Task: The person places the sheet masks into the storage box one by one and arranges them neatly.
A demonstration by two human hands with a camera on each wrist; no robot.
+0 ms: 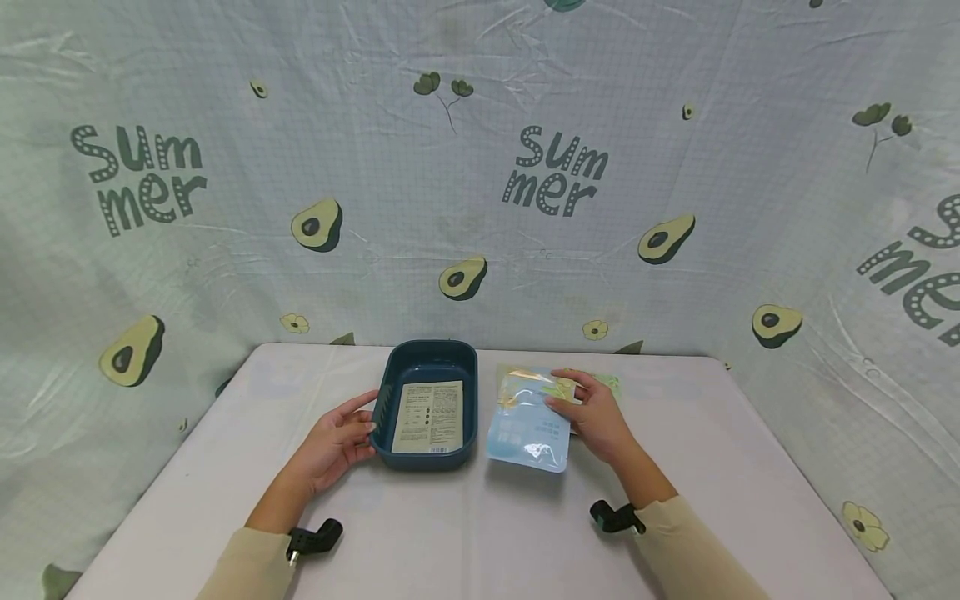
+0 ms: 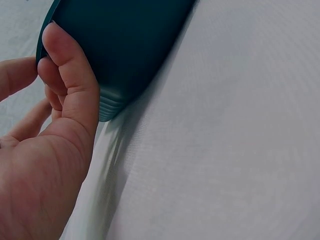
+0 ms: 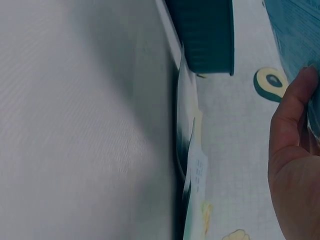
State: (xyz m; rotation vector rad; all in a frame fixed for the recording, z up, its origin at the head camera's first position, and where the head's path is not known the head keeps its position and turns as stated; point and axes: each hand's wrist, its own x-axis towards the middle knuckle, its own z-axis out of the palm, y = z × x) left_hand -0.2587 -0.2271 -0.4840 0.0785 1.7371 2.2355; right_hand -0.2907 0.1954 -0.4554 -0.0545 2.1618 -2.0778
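A dark teal bin (image 1: 470, 400) stands on the table, with a printed packet (image 1: 427, 417) lying inside it. My left hand (image 1: 333, 450) touches the bin's left side; in the left wrist view its fingers are at the rim of the bin (image 2: 120, 40). To the right of the bin, my right hand (image 1: 600, 421) pinches a light blue packet (image 1: 528, 425) by its upper right part, raised off the table. The right wrist view shows the blue packet (image 3: 295, 35) between the thumb and fingers of the hand (image 3: 295, 150).
Behind the blue packet, greenish packets (image 1: 611, 383) lie on the white table (image 1: 465, 533), partly hidden by it and my hand. In the right wrist view packets (image 3: 196, 175) lie flat near the bin (image 3: 205, 40). A patterned cloth (image 1: 375, 283) hangs behind the table.
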